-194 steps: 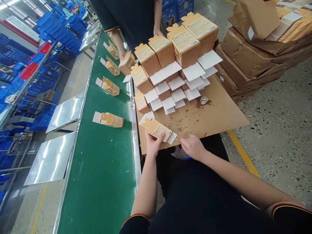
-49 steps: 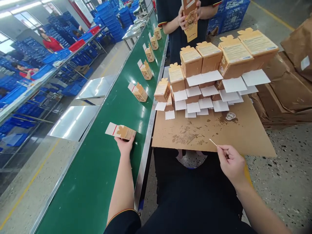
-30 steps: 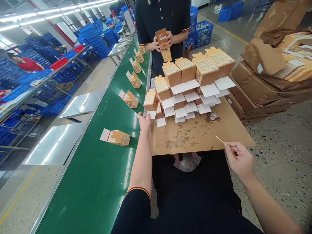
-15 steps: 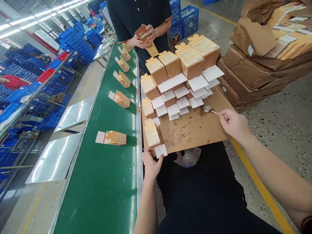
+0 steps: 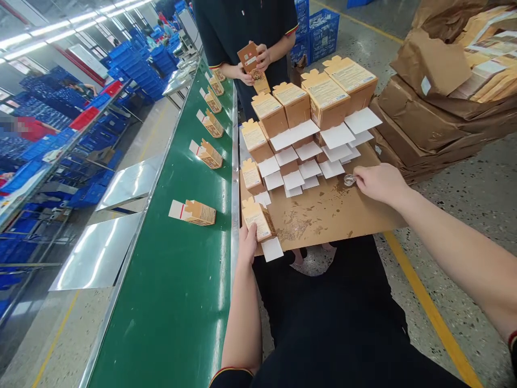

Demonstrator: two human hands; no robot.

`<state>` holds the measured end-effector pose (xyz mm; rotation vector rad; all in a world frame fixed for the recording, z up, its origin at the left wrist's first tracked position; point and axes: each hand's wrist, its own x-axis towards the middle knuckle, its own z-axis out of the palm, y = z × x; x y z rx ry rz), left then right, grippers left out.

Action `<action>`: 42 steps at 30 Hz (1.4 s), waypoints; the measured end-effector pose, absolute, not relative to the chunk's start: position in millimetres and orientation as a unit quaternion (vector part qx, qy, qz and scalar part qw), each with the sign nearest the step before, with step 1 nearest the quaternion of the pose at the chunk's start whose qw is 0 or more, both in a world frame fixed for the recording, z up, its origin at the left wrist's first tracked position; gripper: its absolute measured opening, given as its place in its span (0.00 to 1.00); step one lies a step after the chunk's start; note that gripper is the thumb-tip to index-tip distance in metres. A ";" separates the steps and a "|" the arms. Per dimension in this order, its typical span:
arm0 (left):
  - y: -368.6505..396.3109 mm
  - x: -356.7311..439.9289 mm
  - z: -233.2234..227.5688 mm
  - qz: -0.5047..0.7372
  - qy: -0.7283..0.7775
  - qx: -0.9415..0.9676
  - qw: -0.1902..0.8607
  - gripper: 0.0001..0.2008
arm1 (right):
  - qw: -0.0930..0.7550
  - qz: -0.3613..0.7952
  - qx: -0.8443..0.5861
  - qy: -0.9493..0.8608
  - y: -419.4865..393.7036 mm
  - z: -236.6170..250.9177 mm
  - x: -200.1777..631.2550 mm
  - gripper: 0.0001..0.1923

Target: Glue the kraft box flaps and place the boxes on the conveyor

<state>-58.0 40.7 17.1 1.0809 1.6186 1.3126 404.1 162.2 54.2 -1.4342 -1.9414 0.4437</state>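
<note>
My left hand point(image 5: 247, 245) is closed on a small tan carton point(image 5: 258, 222) at the near left corner of the cardboard-topped table. The thumb lies on its top. A white flap point(image 5: 272, 249) sticks out from that carton towards me. My right hand point(image 5: 379, 182) is closed in a pinch at a small clear round dish point(image 5: 349, 180). The thin stick it pinches is mostly hidden by the fingers now. Behind the dish stand stacked cartons point(image 5: 301, 102) with white flaps pointing my way. Wet spots mark the cardboard point(image 5: 323, 215) in front of them.
A green conveyor belt point(image 5: 177, 269) runs along the left, carrying several cartons point(image 5: 212, 154) with open flaps. Across the table a person point(image 5: 246, 32) holds a brown carton point(image 5: 253, 62). Brown paper bundles point(image 5: 428, 113) are piled at the right. Blue crates point(image 5: 323, 29) stand behind.
My left hand has moved from the white flap's edge up onto the carton's side. My right hand has moved left to the dish with the thin stick. The view has shifted slightly.
</note>
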 end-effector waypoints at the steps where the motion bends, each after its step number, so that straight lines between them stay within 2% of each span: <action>1: 30.1 -54.7 18.0 0.528 0.627 0.404 0.407 0.28 | 0.340 0.156 -0.562 -0.738 151.3 57.0 406.6 0.22; 5: 1.2 -40.2 25.8 0.579 0.570 0.354 0.463 0.35 | 0.378 0.160 -0.589 -0.696 88.8 63.8 383.3 0.17; 9: 15.5 -23.3 27.4 0.575 0.559 0.367 0.471 0.40 | 0.404 0.217 -0.537 -0.707 26.5 47.7 309.1 0.15; 16: 37.2 -13.8 17.2 0.542 0.587 0.387 0.460 0.39 | 0.359 0.178 -0.455 -0.796 -13.9 -1.4 223.8 0.18; 22: 32.4 -12.1 19.6 0.531 0.590 0.404 0.454 0.42 | 0.329 0.117 -0.438 -0.829 -10.4 -14.6 226.6 0.19; 28: 17.5 8.6 11.7 0.548 0.578 0.440 0.414 0.48 | 0.341 0.135 -0.496 -0.787 -6.1 -8.5 243.5 0.17; 35: -3.0 24.0 4.6 0.504 0.608 0.498 0.357 0.40 | 0.383 0.169 -0.550 -0.723 -36.6 3.9 272.3 0.18; 42: 1.7 30.9 7.4 0.516 0.601 0.491 0.362 0.40 | 0.408 0.204 -0.562 -0.690 -55.4 5.5 273.2 0.17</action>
